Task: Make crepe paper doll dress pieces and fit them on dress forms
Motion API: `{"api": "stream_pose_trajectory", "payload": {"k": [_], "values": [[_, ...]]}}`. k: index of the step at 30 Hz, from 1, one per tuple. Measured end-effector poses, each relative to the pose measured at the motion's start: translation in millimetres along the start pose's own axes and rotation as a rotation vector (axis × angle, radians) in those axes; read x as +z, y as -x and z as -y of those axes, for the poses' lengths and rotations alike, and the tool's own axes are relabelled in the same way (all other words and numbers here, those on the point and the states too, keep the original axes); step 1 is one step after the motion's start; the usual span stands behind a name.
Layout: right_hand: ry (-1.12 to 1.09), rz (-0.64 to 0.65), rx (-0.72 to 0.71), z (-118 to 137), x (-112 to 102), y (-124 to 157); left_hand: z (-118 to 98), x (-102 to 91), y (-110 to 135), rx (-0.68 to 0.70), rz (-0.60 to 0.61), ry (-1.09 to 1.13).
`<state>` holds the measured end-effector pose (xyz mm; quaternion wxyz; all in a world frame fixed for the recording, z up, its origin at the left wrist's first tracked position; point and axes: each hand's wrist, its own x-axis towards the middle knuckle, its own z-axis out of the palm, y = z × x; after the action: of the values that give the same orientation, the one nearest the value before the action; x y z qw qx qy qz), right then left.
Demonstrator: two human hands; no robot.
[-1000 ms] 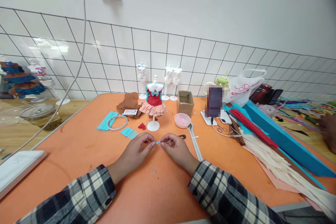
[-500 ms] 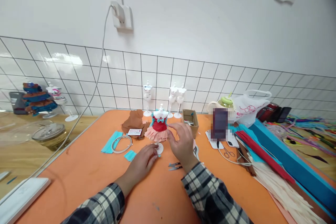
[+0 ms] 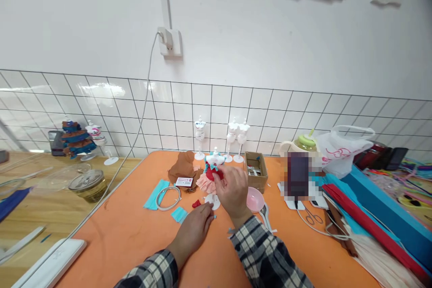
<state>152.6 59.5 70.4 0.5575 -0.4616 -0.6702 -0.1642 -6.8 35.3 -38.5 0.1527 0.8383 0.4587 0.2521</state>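
Note:
A small white mannequin (image 3: 213, 167) in a red top and pink ruffled skirt stands on the orange table (image 3: 128, 238). My right hand (image 3: 232, 191) is closed round its waist, covering most of the dress. My left hand (image 3: 195, 225) rests on the table in front of the mannequin's round base (image 3: 211, 200), fingers curled and pinched; a bit of teal shows at their tips. Red scraps (image 3: 196, 204) and a teal paper piece (image 3: 178, 214) lie just left of that hand.
A white ring (image 3: 167, 198) on teal paper, brown fabric (image 3: 184, 168), a cardboard box (image 3: 255, 172), a pink bowl (image 3: 255, 199), three bare mannequins (image 3: 232, 137), a phone (image 3: 299, 175), scissors (image 3: 313, 217) and paper rolls (image 3: 371, 216) crowd the table. A glass jar (image 3: 88, 183) stands left.
Both hands held a tiny teal piece between them a second ago. My right hand then rose to the mannequin and now grips it; my left slid toward its base. The camera tilted up.

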Motion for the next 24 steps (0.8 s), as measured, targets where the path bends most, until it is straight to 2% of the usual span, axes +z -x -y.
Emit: {"api": "stream_pose_trajectory", "payload": {"k": [5, 9, 13, 16, 19, 24], "values": [[-0.202, 0.01, 0.19, 9, -1, -7, -5, -3.0, 0, -0.018, 0.009, 0.001], [-0.564, 0.126, 0.427, 17, -8, -12, -9, -6.9, -2, -0.035, 0.013, 0.01], [-0.911, 0.243, 0.618, 10, -19, -18, -5, -4.2, -3, -0.004, -0.004, 0.015], [-1.013, 0.272, 0.673, 0, -28, -18, -1, -2.0, -3, 0.015, -0.021, 0.019], [-0.964, 0.296, 0.692, -12, -32, -1, -2, -4.3, -2, 0.033, -0.036, 0.029], [-0.851, 0.359, 0.86, -32, -28, 62, -7, -17.5, -2, 0.105, -0.147, 0.052]]}}
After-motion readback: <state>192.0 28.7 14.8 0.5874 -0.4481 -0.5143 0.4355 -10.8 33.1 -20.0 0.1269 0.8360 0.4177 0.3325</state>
